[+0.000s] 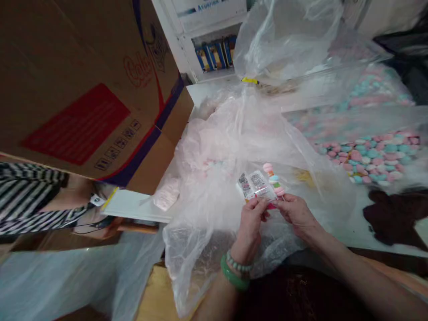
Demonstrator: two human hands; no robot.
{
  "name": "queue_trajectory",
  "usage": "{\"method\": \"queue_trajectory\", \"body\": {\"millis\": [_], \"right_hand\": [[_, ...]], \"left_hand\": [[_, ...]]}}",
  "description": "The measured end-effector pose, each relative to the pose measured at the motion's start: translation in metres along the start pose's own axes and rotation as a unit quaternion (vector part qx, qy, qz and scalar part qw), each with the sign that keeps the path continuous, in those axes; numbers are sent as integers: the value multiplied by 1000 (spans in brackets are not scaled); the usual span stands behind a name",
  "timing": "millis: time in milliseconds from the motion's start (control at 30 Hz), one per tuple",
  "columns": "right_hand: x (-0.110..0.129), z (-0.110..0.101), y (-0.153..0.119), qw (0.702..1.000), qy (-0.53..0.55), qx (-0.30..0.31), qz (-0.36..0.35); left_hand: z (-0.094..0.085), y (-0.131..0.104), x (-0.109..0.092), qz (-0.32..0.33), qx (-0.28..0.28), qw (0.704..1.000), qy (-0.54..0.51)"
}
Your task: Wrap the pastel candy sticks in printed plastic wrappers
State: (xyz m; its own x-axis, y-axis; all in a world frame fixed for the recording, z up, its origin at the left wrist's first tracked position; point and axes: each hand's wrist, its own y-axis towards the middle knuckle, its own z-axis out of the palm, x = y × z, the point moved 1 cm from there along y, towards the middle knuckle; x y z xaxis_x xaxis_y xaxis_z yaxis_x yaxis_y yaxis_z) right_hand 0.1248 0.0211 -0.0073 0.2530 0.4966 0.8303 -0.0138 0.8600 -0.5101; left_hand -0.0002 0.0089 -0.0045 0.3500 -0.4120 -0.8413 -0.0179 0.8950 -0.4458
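Note:
My left hand (253,220), with a green bangle and beads at the wrist, pinches the lower edge of a small clear packet (257,185) with dark print. My right hand (297,215) is closed at the bottom of a marshmallow skewer (274,179), stacked in pink, orange, blue, white and green. The skewer stands against the packet's right edge; whether it is inside or beside it, I cannot tell. Both hands are over a large crumpled clear plastic bag (214,196). My fingertips nearly meet, partly hiding a bright pink bit below the packet.
Loose pink, blue and white marshmallows (377,158) are at the right, behind clear plastic. A dark brown cloth-like thing (384,216) lies near the table's right edge. A big cardboard box (83,80) stands left, with a person in striped clothing (33,196) below it. Shelves (207,26) stand behind.

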Motion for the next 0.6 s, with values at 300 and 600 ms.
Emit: {"method": "queue_trajectory", "body": {"millis": [300,600], "right_hand": [[0,-17,-2,996,-29,76,37],[-4,-1,-1,995,78,58,-30]], "left_hand": [[7,20,-10,-86,3,993,-82],[32,21,4,23,-69,983,-170]]}}
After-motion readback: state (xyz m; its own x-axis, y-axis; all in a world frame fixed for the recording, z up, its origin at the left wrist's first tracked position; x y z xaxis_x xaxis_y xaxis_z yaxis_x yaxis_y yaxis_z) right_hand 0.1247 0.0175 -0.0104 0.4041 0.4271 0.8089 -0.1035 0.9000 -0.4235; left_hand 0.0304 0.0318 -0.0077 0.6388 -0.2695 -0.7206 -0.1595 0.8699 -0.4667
